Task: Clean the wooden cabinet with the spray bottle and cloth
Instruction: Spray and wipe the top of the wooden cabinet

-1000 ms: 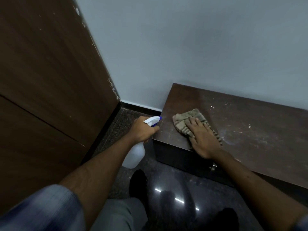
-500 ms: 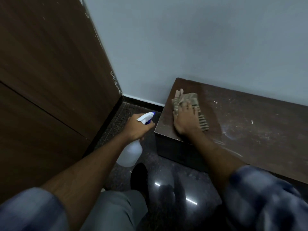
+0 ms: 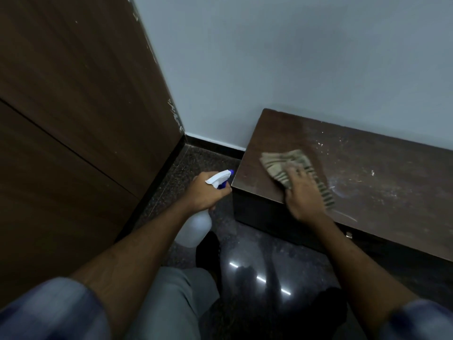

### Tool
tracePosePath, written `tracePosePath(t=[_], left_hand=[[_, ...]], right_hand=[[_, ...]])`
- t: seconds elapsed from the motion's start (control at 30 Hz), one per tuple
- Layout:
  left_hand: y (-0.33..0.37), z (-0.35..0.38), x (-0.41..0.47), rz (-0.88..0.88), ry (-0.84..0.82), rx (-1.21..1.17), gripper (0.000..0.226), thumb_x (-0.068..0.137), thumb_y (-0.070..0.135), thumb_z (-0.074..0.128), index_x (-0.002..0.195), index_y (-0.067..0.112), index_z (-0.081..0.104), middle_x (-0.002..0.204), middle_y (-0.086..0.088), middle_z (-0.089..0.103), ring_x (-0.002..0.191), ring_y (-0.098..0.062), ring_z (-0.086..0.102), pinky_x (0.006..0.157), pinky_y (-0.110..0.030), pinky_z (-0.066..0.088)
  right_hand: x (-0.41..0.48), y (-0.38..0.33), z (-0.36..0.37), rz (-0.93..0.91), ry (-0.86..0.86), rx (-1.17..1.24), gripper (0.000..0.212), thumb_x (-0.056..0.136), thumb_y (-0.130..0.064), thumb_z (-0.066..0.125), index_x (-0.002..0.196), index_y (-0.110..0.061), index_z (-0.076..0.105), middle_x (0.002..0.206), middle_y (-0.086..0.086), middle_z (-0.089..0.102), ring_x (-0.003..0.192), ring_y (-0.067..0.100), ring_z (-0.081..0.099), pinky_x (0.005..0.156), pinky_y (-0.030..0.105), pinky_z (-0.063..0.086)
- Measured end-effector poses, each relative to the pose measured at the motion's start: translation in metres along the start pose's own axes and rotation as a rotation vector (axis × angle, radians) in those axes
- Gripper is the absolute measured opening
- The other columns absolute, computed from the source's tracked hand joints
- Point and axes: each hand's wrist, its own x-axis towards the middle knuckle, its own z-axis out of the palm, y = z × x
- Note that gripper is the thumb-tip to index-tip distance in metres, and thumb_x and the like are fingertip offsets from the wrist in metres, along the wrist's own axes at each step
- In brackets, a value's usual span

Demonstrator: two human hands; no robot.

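Cabinet (image 3: 367,182) top looks wiped only at its left end, I judge; my right hand (image 3: 304,192) presses the cloth (image 3: 277,165) with flat fingers, my left hand (image 3: 203,195) grips the spray bottle (image 3: 196,227), and dusty streaks remain rightward.

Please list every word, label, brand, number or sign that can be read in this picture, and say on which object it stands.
None: no readable text appears anywhere.
The spray bottle in the left hand shows no label on its visible side.
The cloth under the right hand has only stripes.
The cabinet top shows only white specks and smears.
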Motion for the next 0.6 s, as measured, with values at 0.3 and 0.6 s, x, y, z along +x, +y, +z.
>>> tracePosePath(t=[0.3,0.6], left_hand=[[-0.007,0.016,-0.021,-0.039,0.038,-0.011,0.003,0.083,0.011,0.076,0.085,0.011,0.074,0.068,-0.005,0.068,0.050,-0.012,0.055,0.058,-0.033,0.047],[0.006,0.014,-0.014,0.007,0.004,-0.001,0.007,0.090,0.013,0.076,0.095,0.009,0.076,0.077,-0.016,0.072,0.052,-0.014,0.058,0.054,-0.032,0.048]], right_hand=[[-0.005,-0.068,0.026,-0.068,-0.032,-0.055,0.063,0.102,-0.026,0.040,0.162,-0.020,0.021,0.170,0.004,0.016,0.157,0.024,0.010,0.127,0.044,0.009],[0.009,-0.055,0.012,0.127,-0.068,-0.110,0.062,0.106,-0.034,0.033,0.163,-0.019,0.015,0.170,0.007,0.012,0.157,0.028,0.005,0.126,0.046,0.006]])
